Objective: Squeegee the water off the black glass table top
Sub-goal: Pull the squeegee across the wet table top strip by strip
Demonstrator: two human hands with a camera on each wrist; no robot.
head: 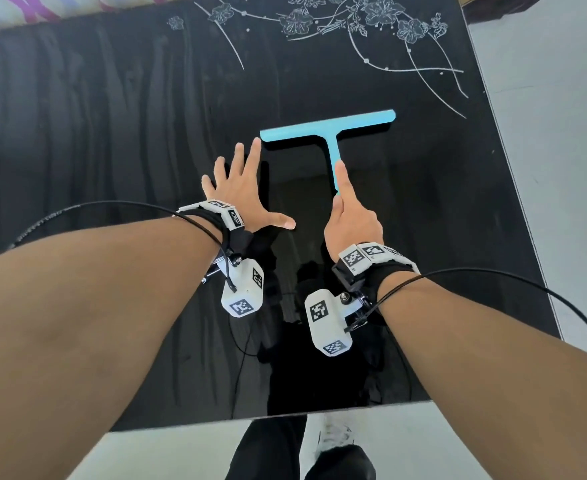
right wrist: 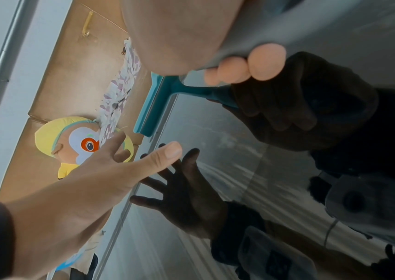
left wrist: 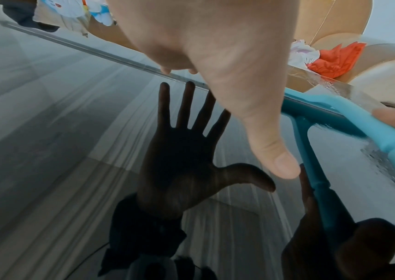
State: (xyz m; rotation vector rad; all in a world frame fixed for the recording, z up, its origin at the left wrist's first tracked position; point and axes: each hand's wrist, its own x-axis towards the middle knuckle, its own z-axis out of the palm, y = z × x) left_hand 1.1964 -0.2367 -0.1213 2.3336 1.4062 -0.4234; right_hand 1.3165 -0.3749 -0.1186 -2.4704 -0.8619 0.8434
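Right hand [head: 352, 223] gripping blue squeegee [head: 330, 131] handle, forefinger along it. Left hand [head: 242, 194] splayed, holding nothing, beside blade's end. Black glass table top [head: 423, 209]: right edge near.

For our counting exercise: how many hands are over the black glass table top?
2. The left hand is spread open beside the blue squeegee, left of its handle. The right hand holds the handle, index finger laid along it. The dark hand shapes in the table top are reflections.

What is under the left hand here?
Only the black glass table top: the left hand is spread above its own reflection, holding nothing. Whether the palm touches the glass cannot be told. The squeegee lies beside it.
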